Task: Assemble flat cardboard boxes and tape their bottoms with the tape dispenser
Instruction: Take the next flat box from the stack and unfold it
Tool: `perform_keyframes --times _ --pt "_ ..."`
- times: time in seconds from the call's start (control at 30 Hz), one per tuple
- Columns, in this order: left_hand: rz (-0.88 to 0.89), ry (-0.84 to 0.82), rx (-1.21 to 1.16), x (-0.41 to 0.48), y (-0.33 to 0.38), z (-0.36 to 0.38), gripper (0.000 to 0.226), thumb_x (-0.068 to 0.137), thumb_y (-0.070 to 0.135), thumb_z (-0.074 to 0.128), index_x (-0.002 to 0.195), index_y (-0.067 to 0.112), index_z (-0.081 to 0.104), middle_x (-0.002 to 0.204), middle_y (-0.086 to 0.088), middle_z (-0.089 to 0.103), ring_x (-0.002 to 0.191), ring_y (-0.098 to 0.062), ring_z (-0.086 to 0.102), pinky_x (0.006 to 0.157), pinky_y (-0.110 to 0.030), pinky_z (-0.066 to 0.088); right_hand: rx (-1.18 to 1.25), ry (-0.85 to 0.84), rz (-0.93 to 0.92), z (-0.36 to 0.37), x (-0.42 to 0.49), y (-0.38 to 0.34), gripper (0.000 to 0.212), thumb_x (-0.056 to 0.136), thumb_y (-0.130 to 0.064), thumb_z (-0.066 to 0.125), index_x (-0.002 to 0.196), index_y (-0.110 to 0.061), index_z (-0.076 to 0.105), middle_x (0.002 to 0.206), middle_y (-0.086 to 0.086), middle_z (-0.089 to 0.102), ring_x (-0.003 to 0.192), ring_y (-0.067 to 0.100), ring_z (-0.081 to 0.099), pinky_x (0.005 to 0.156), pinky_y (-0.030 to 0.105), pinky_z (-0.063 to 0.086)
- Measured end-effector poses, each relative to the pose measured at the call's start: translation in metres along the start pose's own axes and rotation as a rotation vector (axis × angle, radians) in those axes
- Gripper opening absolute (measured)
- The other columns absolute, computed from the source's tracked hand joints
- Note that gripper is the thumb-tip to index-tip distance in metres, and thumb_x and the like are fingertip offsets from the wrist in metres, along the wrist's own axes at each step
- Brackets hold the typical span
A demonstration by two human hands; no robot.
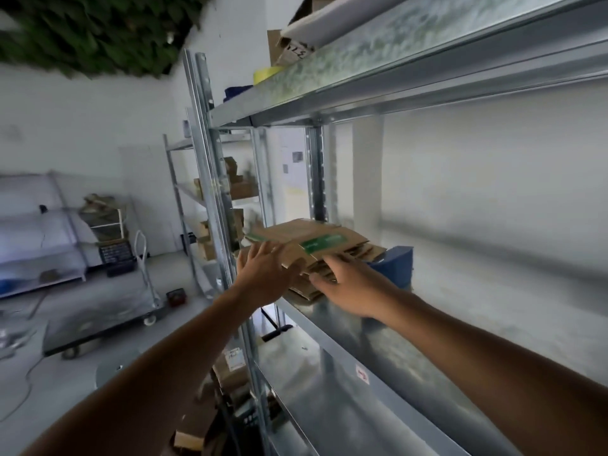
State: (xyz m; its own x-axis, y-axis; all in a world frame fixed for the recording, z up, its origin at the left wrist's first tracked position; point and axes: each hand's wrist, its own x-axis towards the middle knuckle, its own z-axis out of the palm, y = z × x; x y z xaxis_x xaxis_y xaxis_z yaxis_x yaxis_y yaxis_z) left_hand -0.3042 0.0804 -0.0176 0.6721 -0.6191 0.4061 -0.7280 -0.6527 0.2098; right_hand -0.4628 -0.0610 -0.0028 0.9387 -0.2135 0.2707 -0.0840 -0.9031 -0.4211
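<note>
A stack of flat brown cardboard boxes (316, 238) with green printed labels lies on the middle metal shelf (329, 320), near its left end. My left hand (263, 274) reaches to the stack's near left corner with straight, spread fingers touching the top sheets. My right hand (348, 284) rests at the stack's front edge, with its fingertips under the raised top box. No tape dispenser is in view.
A blue bin (394, 263) stands right behind the stack. An upright steel post (210, 192) of the shelving rises just left of my left hand. A platform trolley (108, 320) stands on the floor at left. More cardboard lies on the lower shelves (230, 370).
</note>
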Motion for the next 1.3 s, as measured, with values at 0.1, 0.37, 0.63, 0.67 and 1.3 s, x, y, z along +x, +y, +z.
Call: perform_keyframes --times 0.1,0.37,0.63,0.67,1.3 --pt "0.014 0.006 0.008 0.029 -0.026 0.008 0.066 0.094 0.073 0.029 0.15 0.041 0.04 0.161 0.005 0.031 0.15 -0.021 0.017 0.121 -0.054 0.016 -0.136 0.015 0.023 0.009 0.024 0.007 0.06 0.097 -0.065 0.036 0.139 -0.023 0.046 0.142 0.004 0.052 0.126 0.021 0.052 0.099 0.044 0.051" --pt "0.071 -0.039 -0.018 0.138 -0.079 0.033 0.067 0.097 0.071 0.035 0.151 0.033 0.041 0.163 0.001 0.029 0.152 -0.026 0.016 0.121 -0.058 0.01 -0.303 0.08 0.139 0.021 0.097 0.013 0.082 0.093 -0.076 0.024 0.154 -0.021 0.032 0.161 0.005 0.035 0.146 0.027 0.034 0.113 0.046 0.037" --pt "0.128 -0.242 -0.048 0.22 -0.116 0.063 0.081 0.089 0.078 0.035 0.152 0.027 0.04 0.159 -0.01 0.036 0.147 -0.036 0.028 0.118 -0.058 0.025 -0.329 -0.001 0.38 0.033 0.154 0.031 0.082 0.094 -0.076 0.027 0.157 -0.024 0.029 0.163 0.006 0.031 0.146 0.027 0.034 0.112 0.043 0.038" --pt "0.115 -0.269 -0.035 0.228 -0.12 0.067 0.084 0.088 0.08 0.035 0.15 0.024 0.042 0.155 -0.013 0.041 0.143 -0.037 0.034 0.115 -0.057 0.03 -0.332 -0.008 0.409 0.036 0.159 0.033 0.081 0.094 -0.076 0.028 0.156 -0.024 0.031 0.162 0.007 0.032 0.144 0.028 0.037 0.111 0.045 0.039" --pt "0.161 -0.442 -0.307 0.299 -0.151 0.068 0.087 0.077 0.085 0.057 0.116 0.007 0.062 0.121 -0.009 0.064 0.093 -0.021 0.065 0.079 -0.034 0.049 0.143 0.367 0.627 0.035 0.183 0.035 0.092 0.077 -0.087 0.033 0.153 -0.034 0.031 0.129 -0.007 0.057 0.083 -0.008 0.048 0.066 0.019 0.033"
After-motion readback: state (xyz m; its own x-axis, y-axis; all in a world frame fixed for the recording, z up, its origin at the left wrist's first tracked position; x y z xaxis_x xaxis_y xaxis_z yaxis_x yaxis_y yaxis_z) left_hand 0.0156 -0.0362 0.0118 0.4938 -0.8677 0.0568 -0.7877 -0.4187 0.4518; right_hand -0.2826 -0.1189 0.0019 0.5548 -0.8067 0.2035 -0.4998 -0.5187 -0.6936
